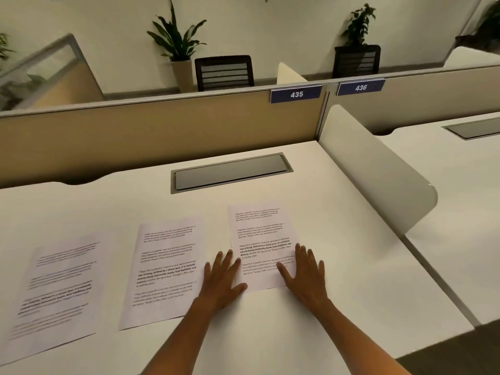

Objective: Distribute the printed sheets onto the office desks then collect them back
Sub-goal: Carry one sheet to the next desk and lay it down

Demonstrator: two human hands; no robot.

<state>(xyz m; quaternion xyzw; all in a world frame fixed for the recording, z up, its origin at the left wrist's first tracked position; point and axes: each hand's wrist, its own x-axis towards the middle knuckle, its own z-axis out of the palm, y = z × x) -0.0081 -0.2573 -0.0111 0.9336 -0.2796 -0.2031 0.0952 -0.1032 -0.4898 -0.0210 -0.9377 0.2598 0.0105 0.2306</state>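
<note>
Three printed sheets lie side by side on the white desk (311, 334). The left sheet (58, 288) is near the desk's left end, and the middle sheet (165, 269) lies beside it. On the right sheet (261, 236) both my hands rest flat with the fingers spread. My left hand (221, 280) presses its lower left edge. The lower right corner of that sheet is under my right hand (305, 274). Neither hand grips anything.
A grey cable hatch (230, 171) is set into the desk behind the sheets. A tan partition (162, 131) with the label 435 (296, 94) runs along the back. A white side divider (378, 169) separates the neighbouring desk (454, 190), labelled 436. Chairs and plants stand beyond.
</note>
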